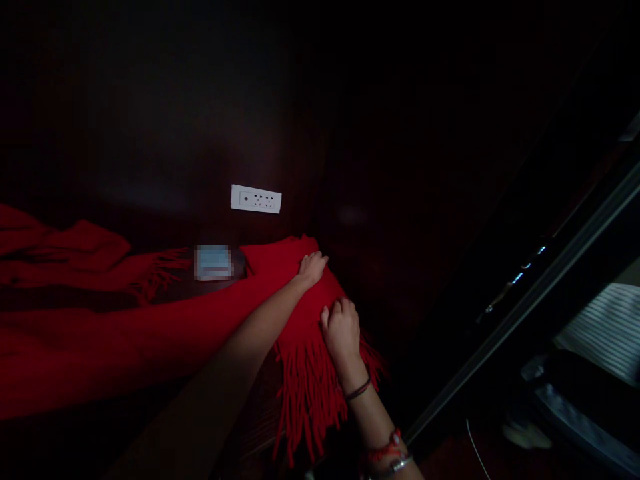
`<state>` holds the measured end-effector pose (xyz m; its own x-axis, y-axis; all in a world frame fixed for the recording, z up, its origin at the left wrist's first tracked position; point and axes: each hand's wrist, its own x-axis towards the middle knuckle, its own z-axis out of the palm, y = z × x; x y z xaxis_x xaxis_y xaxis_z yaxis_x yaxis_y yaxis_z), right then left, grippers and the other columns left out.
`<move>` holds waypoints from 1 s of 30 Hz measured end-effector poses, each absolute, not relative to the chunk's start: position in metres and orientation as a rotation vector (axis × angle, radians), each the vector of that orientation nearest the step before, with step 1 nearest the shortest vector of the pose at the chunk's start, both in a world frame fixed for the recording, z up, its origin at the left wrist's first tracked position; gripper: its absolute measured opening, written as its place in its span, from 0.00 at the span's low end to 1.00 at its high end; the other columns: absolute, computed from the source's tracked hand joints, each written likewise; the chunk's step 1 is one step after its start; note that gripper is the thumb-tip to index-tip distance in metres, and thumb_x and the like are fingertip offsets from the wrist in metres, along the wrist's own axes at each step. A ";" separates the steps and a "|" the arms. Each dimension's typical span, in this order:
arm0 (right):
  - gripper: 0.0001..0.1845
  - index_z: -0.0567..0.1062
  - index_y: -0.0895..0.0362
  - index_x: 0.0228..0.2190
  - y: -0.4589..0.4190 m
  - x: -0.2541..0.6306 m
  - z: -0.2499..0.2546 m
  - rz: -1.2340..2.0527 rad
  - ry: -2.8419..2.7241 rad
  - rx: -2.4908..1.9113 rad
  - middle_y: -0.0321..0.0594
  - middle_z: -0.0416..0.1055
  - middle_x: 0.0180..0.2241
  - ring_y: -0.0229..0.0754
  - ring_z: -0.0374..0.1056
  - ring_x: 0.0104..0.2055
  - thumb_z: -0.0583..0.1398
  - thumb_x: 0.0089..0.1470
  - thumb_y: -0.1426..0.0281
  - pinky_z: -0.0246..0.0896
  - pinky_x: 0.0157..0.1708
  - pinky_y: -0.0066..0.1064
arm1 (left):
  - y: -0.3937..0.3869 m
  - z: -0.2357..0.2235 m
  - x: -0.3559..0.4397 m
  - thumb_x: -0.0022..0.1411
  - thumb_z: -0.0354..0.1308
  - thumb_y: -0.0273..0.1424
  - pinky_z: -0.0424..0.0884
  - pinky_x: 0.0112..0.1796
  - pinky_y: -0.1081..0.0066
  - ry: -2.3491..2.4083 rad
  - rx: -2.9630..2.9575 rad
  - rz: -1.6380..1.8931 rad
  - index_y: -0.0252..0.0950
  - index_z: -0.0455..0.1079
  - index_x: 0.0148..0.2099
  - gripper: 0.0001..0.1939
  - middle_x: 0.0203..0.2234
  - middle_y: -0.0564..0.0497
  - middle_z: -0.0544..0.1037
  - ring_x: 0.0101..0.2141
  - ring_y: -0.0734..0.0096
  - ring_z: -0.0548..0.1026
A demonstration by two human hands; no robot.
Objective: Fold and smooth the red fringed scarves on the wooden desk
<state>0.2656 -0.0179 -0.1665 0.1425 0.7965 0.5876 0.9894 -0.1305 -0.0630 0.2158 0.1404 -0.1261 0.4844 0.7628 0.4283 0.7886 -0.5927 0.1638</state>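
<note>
A long red fringed scarf (185, 327) lies spread across a dark surface, its tasselled end hanging towards me. My left hand (313, 268) is at the scarf's far right edge, fingers bent and closed on the cloth. Nearer to me, my right hand (343, 327) is closed at the right edge just above the fringe, its fingertips partly hidden. Bracelets circle my right wrist. Another piece of red fringed cloth (65, 250) lies rumpled at the left.
A small pale-blue item, blurred out (214, 262), lies between the red cloths. On the dark wall behind is a white socket panel (256, 199). To the right runs a dark frame with a pale edge (480, 367); beyond it shows striped fabric (607, 327). A thin white cable (475, 443) is below.
</note>
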 end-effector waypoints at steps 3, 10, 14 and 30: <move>0.20 0.64 0.62 0.45 -0.016 0.267 -0.169 -0.547 -1.818 -1.899 0.51 0.62 0.44 0.46 0.55 0.48 0.44 0.54 0.67 0.49 0.46 0.38 | 0.129 -0.122 0.209 0.60 0.38 0.29 0.53 0.46 0.62 -1.225 -2.654 -0.793 0.36 0.60 0.48 0.16 0.46 0.43 0.62 0.48 0.62 0.58; 0.25 0.63 0.61 0.47 -0.017 0.266 -0.173 -0.535 -1.771 -2.091 0.55 0.61 0.46 0.50 0.59 0.46 0.43 0.53 0.61 0.51 0.42 0.39 | 0.111 -0.138 0.179 0.61 0.36 0.35 0.45 0.51 0.64 -0.612 -2.883 -0.510 0.40 0.56 0.53 0.19 0.54 0.51 0.56 0.54 0.69 0.49; 0.27 0.67 0.67 0.40 -0.021 0.262 -0.169 -0.565 -1.669 -2.180 0.59 0.65 0.40 0.50 0.63 0.40 0.43 0.53 0.58 0.54 0.37 0.37 | 0.117 -0.144 0.172 0.60 0.37 0.38 0.42 0.52 0.60 -0.787 -2.900 -0.305 0.44 0.52 0.55 0.21 0.55 0.53 0.54 0.54 0.67 0.49; 0.23 0.62 0.66 0.47 -0.016 0.266 -0.170 -0.714 -1.916 -1.577 0.51 0.57 0.50 0.46 0.49 0.54 0.45 0.53 0.65 0.44 0.50 0.39 | 0.036 -0.159 0.038 0.60 0.37 0.35 0.45 0.51 0.58 -1.345 -2.591 -0.506 0.34 0.43 0.58 0.25 0.57 0.43 0.42 0.56 0.59 0.39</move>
<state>0.2661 -0.0159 -0.1695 -0.1587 0.6908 0.7054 0.9839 0.1699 0.0550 0.0382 0.0363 -0.1591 0.5334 0.7573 0.3768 0.8180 -0.5752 -0.0017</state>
